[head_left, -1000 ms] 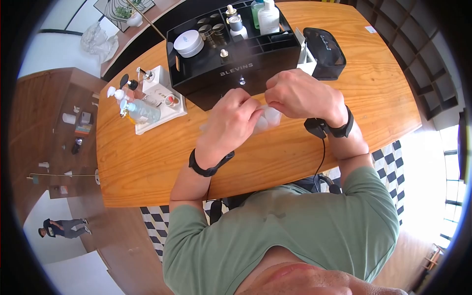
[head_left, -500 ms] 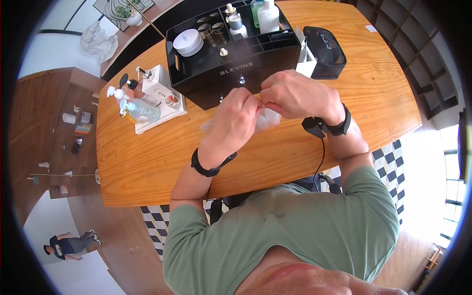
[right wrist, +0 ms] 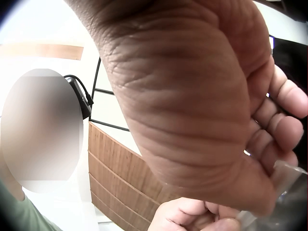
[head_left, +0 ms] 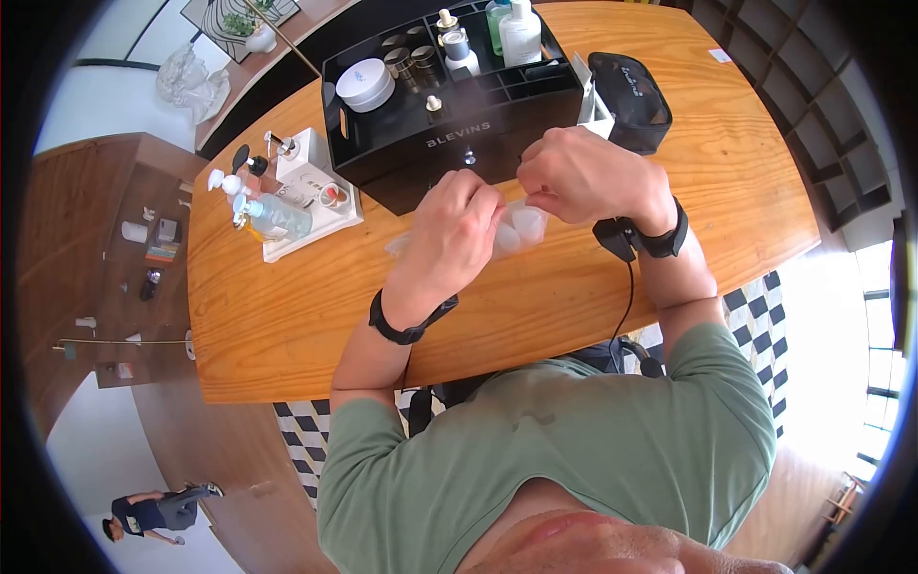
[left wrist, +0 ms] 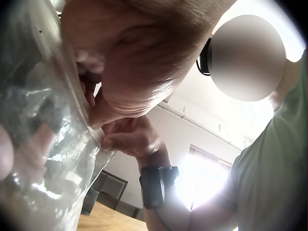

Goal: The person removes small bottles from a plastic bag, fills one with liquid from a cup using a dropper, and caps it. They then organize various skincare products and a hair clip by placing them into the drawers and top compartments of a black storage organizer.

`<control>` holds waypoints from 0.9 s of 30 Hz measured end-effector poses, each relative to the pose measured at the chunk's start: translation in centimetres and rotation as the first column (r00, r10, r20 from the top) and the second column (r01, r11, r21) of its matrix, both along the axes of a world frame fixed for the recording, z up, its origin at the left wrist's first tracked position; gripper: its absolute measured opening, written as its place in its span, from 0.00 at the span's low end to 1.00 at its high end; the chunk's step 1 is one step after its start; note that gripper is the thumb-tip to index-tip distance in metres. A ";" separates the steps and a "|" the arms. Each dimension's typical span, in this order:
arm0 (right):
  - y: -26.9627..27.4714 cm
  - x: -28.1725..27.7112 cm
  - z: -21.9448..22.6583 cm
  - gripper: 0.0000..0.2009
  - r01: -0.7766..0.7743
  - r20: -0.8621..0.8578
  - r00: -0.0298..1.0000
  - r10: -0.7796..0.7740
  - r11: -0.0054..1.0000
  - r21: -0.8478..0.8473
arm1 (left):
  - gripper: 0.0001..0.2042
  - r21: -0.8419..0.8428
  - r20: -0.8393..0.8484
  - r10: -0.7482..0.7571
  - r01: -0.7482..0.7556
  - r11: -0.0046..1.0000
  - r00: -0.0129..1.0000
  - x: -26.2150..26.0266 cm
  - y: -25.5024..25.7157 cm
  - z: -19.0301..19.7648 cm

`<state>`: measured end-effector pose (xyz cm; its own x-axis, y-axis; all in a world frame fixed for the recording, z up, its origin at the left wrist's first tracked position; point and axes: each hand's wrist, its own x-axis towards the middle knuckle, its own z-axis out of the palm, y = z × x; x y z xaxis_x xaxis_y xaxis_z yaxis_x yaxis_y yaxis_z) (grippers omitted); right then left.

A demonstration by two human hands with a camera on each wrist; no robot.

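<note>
Near the left edge of a wooden counter (head_left: 535,316), a white tray (head_left: 325,235) holds pump bottles (head_left: 282,218). To its right, a black organizer (head_left: 421,158) stands toward the far edge, bottles and jars on top. In front of it, well in from the near edge, is the left hand (head_left: 449,234), its grip clamped on the rim of a clear plastic bag (head_left: 529,222). The bag is between the two hands, with rounded, whitish shapes inside. The right hand (head_left: 598,177) follows, its grip pinching the same rim with thumb and curled fingers. Farther right, near the far edge, sits a black pouch (head_left: 631,105).

The bag looks light, soft and slick; it probably slumps unless held by its stiffer top edge, one pinch on each side, and its thin film might crease or stretch under a hard pull.

The left wrist view shows a ridged strip along that edge, which the head view hides. The right wrist view shows the right hand's curled fingertips from below. The head view alone gives the pale contents clear outlines; glare blurs them from the left wrist.
</note>
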<state>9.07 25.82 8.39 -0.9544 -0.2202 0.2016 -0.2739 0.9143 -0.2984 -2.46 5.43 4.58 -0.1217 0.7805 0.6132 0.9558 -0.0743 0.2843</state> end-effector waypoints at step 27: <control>0.3 0.0 0.0 0.08 -0.016 -0.004 1.000 0.016 0.993 -0.113 | 0.07 0.064 -0.001 -0.005 0.005 0.998 1.000 0.5 0.5 -0.4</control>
<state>9.12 26.13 8.41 -0.9503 -0.2108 0.2289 -0.2891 0.8703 -0.3988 -2.00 5.96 4.17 -0.1169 0.7401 0.6623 0.9557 -0.0974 0.2776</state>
